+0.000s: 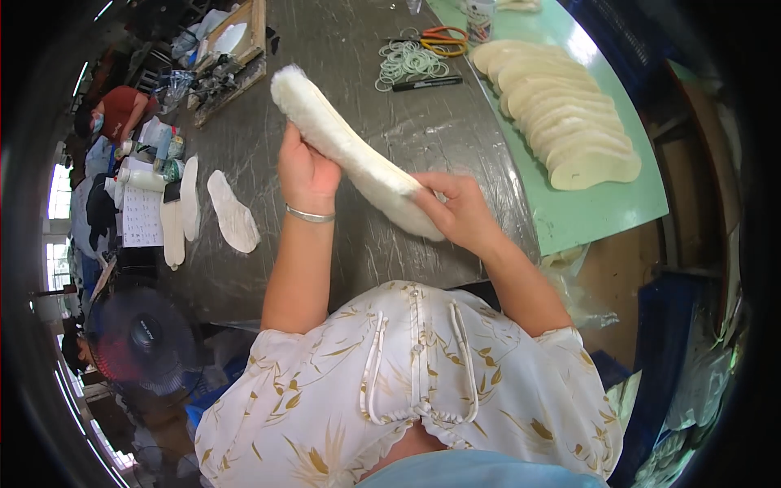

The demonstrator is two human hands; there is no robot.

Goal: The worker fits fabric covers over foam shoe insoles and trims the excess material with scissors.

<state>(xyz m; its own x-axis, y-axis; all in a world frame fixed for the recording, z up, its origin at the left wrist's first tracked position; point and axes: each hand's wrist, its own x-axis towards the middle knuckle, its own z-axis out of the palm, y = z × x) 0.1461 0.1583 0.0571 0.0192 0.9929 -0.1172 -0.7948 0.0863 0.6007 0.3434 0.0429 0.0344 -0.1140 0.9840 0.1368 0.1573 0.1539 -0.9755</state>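
A pair of fluffy cream-white fleece insoles (346,146) is held above the dark table, pressed together edge-on with a seam running between them. They slant from the far left down to the near right. My left hand (311,167) grips them from below near their upper part; most of its fingers are hidden behind the fleece. My right hand (457,207) pinches the nearer end, thumb and fingers closed around it. A silver bangle (310,215) circles my left wrist.
On the green board (586,215) at right, flat insoles (569,114) overlap in a row. Rubber bands (407,65), orange-handled scissors (443,39) and a black pen (427,84) lie beyond my hands. White insoles (232,213) lie at left; a fan (146,337) and another person (122,114) are farther left.
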